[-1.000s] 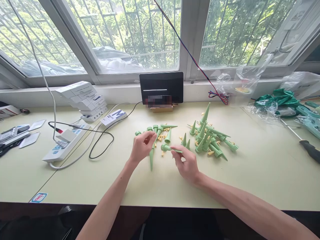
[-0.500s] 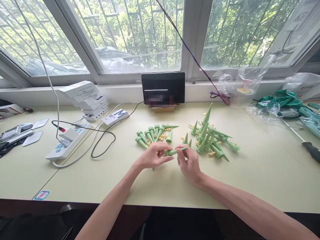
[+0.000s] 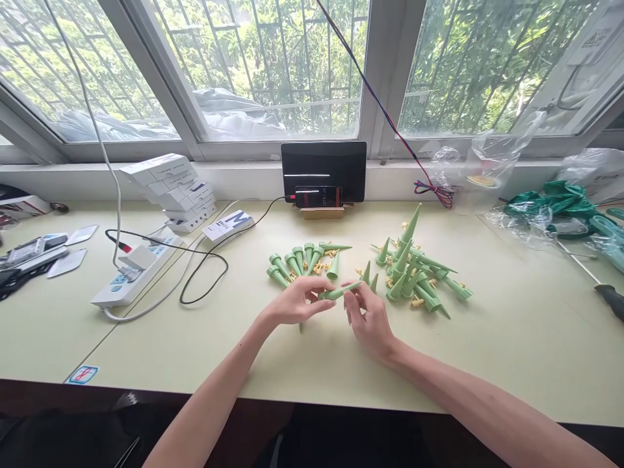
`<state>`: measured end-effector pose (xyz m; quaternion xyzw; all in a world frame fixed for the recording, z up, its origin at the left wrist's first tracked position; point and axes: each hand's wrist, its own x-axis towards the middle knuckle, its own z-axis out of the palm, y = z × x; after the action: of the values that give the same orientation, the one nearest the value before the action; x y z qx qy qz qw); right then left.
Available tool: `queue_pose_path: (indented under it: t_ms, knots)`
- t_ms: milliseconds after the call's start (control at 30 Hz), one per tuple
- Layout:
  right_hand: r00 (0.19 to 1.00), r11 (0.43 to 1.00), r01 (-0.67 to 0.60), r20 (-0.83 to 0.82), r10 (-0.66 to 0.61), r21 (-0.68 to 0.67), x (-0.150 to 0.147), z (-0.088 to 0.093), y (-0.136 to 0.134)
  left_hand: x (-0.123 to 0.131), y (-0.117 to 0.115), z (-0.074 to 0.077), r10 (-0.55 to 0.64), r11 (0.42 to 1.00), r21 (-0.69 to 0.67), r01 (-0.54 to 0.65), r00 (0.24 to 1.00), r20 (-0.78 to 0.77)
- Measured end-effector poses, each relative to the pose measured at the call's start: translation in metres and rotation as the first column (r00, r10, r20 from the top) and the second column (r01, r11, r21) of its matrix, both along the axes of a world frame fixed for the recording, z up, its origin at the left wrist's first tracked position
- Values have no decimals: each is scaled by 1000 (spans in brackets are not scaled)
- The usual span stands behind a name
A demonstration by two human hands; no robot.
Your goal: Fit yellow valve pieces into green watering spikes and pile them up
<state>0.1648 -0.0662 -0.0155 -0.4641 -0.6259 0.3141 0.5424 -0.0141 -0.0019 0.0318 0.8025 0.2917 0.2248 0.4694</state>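
A green plastic watering spike [image 3: 335,294] is held between the thumb and fingers of my left hand [image 3: 299,301], its pointed end tilted up to the right. My right hand [image 3: 369,320] is closed in a pinch close by, its fingertips at the spike's narrow end. Whatever lies inside that pinch is hidden. Behind my left hand, several green spikes [image 3: 294,262] lie fanned out, with small yellow valves [image 3: 319,267] beside them. A larger heap of green spikes [image 3: 408,263] with yellow fittings lies beyond my right hand, some standing on their wide ends.
A tablet [image 3: 324,162] and a phone [image 3: 319,195] stand at the back. To the left are a power strip [image 3: 114,294], looped cable and stacked white boxes [image 3: 170,188]. On the right lie a screwdriver [image 3: 609,300] and green plastic wrapping [image 3: 560,205]. The table's front edge is near my forearms.
The spike has tilted slightly, its tip swinging up and a little left across my right fingers. Both hands stay nearly in place; the view has shifted slightly.
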Motion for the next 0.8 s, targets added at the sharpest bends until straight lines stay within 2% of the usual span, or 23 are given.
queue_pose_path:
  t_ms: [100, 233, 333, 467, 600, 700, 800]
  knots:
    - [999, 999, -36, 6, 36, -37, 0, 0, 1, -2, 1, 3, 86, 995, -68, -79, 991, 104]
    - [995, 997, -62, 78, 65, -41, 0, -2, 4, -6, 4, 1, 281, 957, -139, -255, 933, 225]
    - [979, 997, -78, 189, 74, 14, 0, -5, 5, -9, 9, -1, 403, 911, -212, -353, 868, 290]
    - [927, 988, -111, 369, 66, 103, -2, -7, 3, -9, 14, -3, 509, 859, -283, -427, 780, 365]
    - [783, 985, -76, 620, -38, 157, -11, 9, 8, -8, 18, -5, 583, 812, -330, -481, 696, 418]
    - [644, 989, 55, 753, -140, 136, -21, 32, 24, -6, 19, -8, 613, 790, -346, -507, 645, 456]
    - [526, 982, 184, 841, -130, 37, -32, 54, 50, -4, 19, -11, 622, 783, -350, -514, 622, 476]
